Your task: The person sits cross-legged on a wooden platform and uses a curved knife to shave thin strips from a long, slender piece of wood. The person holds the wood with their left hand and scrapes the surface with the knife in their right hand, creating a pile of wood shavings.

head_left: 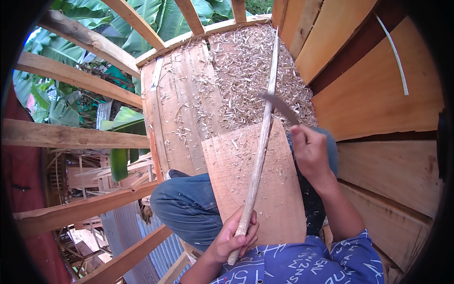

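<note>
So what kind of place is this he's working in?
Probably an open-sided, raised wooden work hut outdoors. Wood shavings cover the plank floor, rough timber rails frame it, and banana leaves grow just outside.

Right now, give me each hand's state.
Left hand: closed around the lower end of the long wooden stick.
Right hand: closed on the knife handle.

I get soft, even daylight from the open left side, with no hard shadows or glare. The knife blade smears with motion blur. Fisheye bends the wooden beams toward a dark, vignetted rim; the centre stays sharp.
</note>
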`<action>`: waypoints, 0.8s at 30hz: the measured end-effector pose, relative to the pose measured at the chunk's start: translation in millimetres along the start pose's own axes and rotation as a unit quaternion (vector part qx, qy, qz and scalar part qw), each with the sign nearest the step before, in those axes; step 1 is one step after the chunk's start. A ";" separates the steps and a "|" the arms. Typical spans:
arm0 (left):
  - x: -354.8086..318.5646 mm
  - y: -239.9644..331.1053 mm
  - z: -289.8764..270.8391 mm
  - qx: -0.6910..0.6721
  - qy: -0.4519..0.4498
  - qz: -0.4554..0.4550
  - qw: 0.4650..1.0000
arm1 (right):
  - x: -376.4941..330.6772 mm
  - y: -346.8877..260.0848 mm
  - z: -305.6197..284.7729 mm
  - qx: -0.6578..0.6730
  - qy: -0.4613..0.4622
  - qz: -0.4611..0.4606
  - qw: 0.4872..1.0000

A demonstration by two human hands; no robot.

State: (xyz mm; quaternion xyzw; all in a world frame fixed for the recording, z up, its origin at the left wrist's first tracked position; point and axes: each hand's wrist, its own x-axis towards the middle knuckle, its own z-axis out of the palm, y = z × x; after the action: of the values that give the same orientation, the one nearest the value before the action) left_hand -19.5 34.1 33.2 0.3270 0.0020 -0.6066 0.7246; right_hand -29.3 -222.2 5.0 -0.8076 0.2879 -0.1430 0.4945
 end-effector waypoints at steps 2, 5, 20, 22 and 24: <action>1.4 -1.5 1.6 0.039 0.000 -0.021 0.999 | -16.7 -2.6 -0.8 -0.049 -0.028 -0.165 0.985; 5.5 -4.0 6.6 0.003 0.003 -0.010 1.000 | -35.2 -14.0 -0.2 -0.083 -0.175 -0.321 0.927; 2.7 -1.2 9.5 0.102 0.041 -0.003 0.994 | -48.7 -1.6 -19.8 -0.069 -0.230 -0.309 0.920; 1.2 2.0 -2.9 0.115 0.044 0.003 0.992 | -41.7 5.0 -13.5 -0.019 -0.156 -0.143 0.977; -1.7 4.0 -9.4 0.114 0.050 -0.004 0.992 | -41.9 10.0 -14.3 -0.016 -0.128 -0.104 0.986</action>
State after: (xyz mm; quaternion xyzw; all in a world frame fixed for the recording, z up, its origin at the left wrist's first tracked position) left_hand -12.7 40.2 28.4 0.4376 -0.0290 -0.5888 0.6789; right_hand -73.2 -210.5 5.2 -0.8526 0.1392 -0.0845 0.4966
